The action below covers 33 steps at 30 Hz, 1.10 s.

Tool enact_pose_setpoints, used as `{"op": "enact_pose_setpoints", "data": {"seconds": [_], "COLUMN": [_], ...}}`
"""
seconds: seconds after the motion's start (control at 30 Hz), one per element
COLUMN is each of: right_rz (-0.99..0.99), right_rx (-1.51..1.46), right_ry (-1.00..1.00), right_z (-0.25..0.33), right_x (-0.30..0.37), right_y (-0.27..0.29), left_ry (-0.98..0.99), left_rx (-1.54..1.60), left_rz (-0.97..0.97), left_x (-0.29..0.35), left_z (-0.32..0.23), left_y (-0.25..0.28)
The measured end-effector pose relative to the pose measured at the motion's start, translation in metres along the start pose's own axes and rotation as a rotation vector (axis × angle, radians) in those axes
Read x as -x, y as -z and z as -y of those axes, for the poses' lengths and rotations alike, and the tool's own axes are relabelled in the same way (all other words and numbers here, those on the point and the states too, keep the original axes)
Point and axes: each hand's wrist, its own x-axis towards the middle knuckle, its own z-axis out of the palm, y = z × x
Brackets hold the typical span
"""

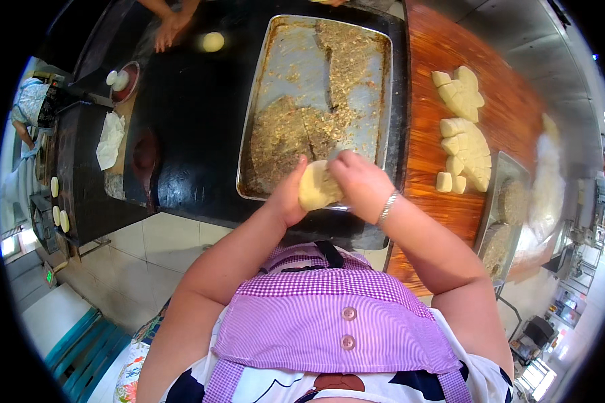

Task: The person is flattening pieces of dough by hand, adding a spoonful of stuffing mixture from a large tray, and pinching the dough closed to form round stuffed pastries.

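Observation:
My left hand (pixel 290 196) cups a round, pale yellow piece of dough (pixel 314 191) at the near edge of a metal tray (pixel 249 121). Brownish, crumbly filling (pixel 275 138) covers much of the tray's near half and a strip along its far right. My right hand (pixel 361 183), wearing a silver bracelet, is closed right against the dough's right side, where some brown filling shows. A small greyish edge shows above its fingers, but the fingers hide most of it, so I cannot tell what it is.
Cut dough pieces (pixel 465 151) lie on the wooden tabletop (pixel 423 221) to the right, beside another filling tray (pixel 512 164). A dough ball (pixel 213 41) rests on the black table near another person's hands (pixel 171 30). Several flat dough rounds (pixel 61 216) sit at far left.

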Motion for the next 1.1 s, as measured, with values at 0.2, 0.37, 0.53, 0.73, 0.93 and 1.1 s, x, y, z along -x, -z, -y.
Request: {"op": "enact_pose_setpoints", "data": {"seconds": [0.2, 0.37, 0.53, 0.73, 0.93, 1.1], "right_rz": [-0.041, -0.492, -0.259, -0.576, -0.785, -0.851], "right_rx": [-0.166, -1.125, -2.144, -1.918, -1.679, -2.057], "right_ry": [0.047, -0.37, -0.451, -0.411, -0.543, -0.552], "right_z": [0.001, -0.054, -0.009, 0.012, 0.019, 0.016], "right_x": [-0.004, 0.026, 0.017, 0.004, -0.001, -0.015], "right_y": [0.022, -0.034, -0.071, -0.069, -0.074, -0.049], "left_ry": [-0.115, -0.025, -0.135, -0.427, -0.482, -0.423], "left_rx": [-0.106, 0.041, 0.012, -0.239, -0.418, -0.175], "left_rz": [0.011, 0.066, -0.045, -0.189, -0.382, 0.099], "left_x": [-0.005, 0.008, 0.003, 0.0, -0.01, -0.007], "left_z": [0.012, 0.01, 0.024, 0.037, 0.045, 0.017], "left_y": [-0.021, -0.04, -0.046, -0.062, -0.073, -0.076]}}
